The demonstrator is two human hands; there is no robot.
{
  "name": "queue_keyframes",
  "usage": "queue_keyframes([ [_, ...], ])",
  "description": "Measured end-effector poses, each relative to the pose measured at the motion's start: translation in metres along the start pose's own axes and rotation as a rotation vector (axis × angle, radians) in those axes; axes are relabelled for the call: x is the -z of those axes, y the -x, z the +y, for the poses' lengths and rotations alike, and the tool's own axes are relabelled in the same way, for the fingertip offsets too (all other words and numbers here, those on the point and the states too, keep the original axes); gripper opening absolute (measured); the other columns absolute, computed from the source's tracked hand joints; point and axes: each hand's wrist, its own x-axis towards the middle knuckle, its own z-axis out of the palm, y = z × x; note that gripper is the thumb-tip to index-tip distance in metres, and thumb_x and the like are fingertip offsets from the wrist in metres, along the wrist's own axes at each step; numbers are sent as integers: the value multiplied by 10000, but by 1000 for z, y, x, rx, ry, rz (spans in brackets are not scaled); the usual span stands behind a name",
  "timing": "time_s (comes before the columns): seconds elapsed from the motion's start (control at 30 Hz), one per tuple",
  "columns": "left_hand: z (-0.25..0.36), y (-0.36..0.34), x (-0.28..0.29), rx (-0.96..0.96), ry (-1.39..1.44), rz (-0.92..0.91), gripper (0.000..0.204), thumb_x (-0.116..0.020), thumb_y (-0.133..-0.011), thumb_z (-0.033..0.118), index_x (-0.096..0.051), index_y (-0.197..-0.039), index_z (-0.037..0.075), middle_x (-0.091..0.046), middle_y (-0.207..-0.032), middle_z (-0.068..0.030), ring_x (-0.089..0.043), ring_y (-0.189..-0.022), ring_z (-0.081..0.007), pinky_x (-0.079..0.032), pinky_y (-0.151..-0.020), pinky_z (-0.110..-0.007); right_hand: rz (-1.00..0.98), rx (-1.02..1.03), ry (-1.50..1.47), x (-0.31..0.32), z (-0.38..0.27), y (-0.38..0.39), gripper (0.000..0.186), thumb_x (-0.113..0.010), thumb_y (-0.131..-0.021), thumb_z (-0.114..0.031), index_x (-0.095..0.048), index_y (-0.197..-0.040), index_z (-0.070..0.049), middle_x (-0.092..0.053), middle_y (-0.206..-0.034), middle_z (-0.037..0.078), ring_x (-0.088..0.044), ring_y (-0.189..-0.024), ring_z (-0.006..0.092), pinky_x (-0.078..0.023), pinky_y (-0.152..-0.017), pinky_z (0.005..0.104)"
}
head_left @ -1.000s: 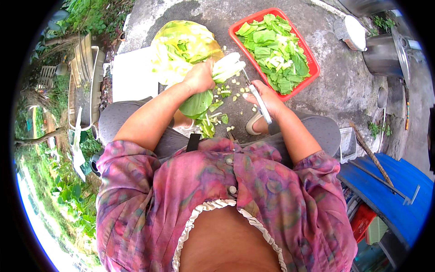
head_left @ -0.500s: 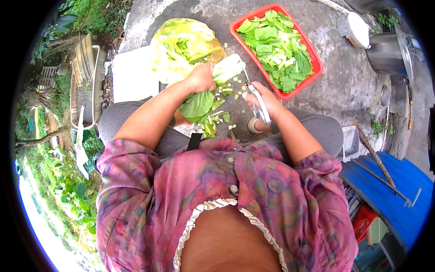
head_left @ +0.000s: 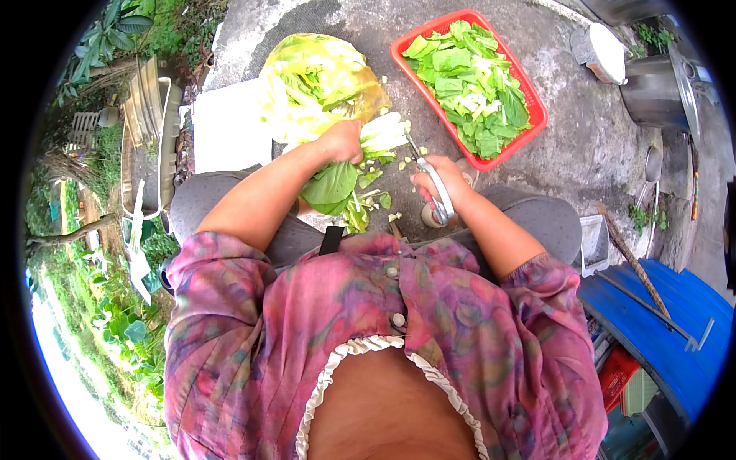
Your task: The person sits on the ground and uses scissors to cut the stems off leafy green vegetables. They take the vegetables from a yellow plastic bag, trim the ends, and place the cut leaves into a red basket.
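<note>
My left hand (head_left: pixel 343 142) is closed around a leafy green (head_left: pixel 381 134); its white stem end points right and its broad leaves hang down toward my lap. In my right hand (head_left: pixel 447 182) is a pair of scissors with light grey handles (head_left: pixel 438 186). The blades sit right at the stem end; whether they touch it I cannot tell. Small cut pieces and leaf scraps (head_left: pixel 372 201) lie on the ground below my hands. Just beyond my left hand stands a yellow plastic bag (head_left: pixel 376 98) with more greens in it.
To the right, a red plastic basket (head_left: pixel 491 162) holds cut leaves. A white board or sheet (head_left: pixel 230 126) lies left of the bag. A white bucket (head_left: pixel 602 54) and a metal pot (head_left: pixel 655 100) stand at the far right, with a stick (head_left: pixel 635 267) leaning nearer.
The greens and my left hand have shifted slightly down. My right hand with the scissors has lowered a little, and the blades have drawn slightly down along the stem end.
</note>
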Motion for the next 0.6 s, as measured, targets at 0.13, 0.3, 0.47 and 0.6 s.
queue_keyframes([
  [0.13,6,5,3,62,-153,-30,439,-674,-565,64,-554,-977,-30,-621,-914,-227,-603,-901,-355,-486,-775,-383,-30,97,-20,0,12,-11,112,-613,-767,-91,-504,-768,-66,-461,-538,17,-436,-402,113,-332,-343,263],
  [0.3,13,11,6,85,-160,-10,421,-673,-613,62,-543,-1010,7,-623,-936,-201,-600,-922,-348,-481,-784,-388,-80,25,10,8,18,-15,187,-630,-765,-98,-513,-889,-23,-536,-621,60,-506,-455,131,-409,-403,268],
  [0.47,11,11,0,-115,-107,24,400,-680,-609,60,-528,-978,28,-620,-911,-193,-599,-899,-348,-476,-774,-397,-90,154,244,16,21,-30,260,-640,-764,-120,-508,-962,-14,-530,-669,45,-531,-552,133,-423,-481,284],
  [0.6,12,10,-4,-110,-68,13,389,-689,-601,63,-522,-951,22,-617,-902,-192,-596,-886,-352,-471,-773,-405,-56,158,216,16,18,-28,234,-634,-760,-114,-524,-948,-28,-532,-666,46,-533,-561,129,-419,-479,288],
])
